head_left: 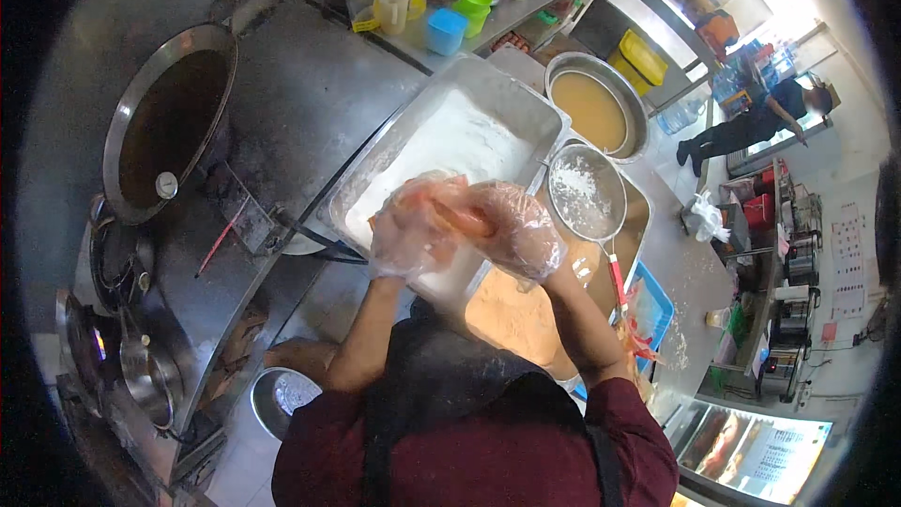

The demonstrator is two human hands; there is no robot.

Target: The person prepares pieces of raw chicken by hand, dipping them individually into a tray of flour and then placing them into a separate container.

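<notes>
My left hand [410, 228] and my right hand [522, 231], both in clear plastic gloves, close around a pinkish piece of raw meat [462, 214]. The gloves and fingers hide much of its shape. They are above the near part of a rectangular metal tray [542, 111], which holds white flour [460, 143]. Right of my right hand lies a round wire sieve [593, 207] with white clumps in it and a red handle. Below my hands, partly hidden by my right forearm, is orange-tan powder [507, 312].
A metal bowl [640, 120] of yellowish liquid stands beyond the sieve. At left is a wide pan of dark liquid [169, 117] on the stove counter. A blue tray [662, 314] lies at right. Cups, including a green one [474, 7], stand at the back. Another person [765, 120] is far right.
</notes>
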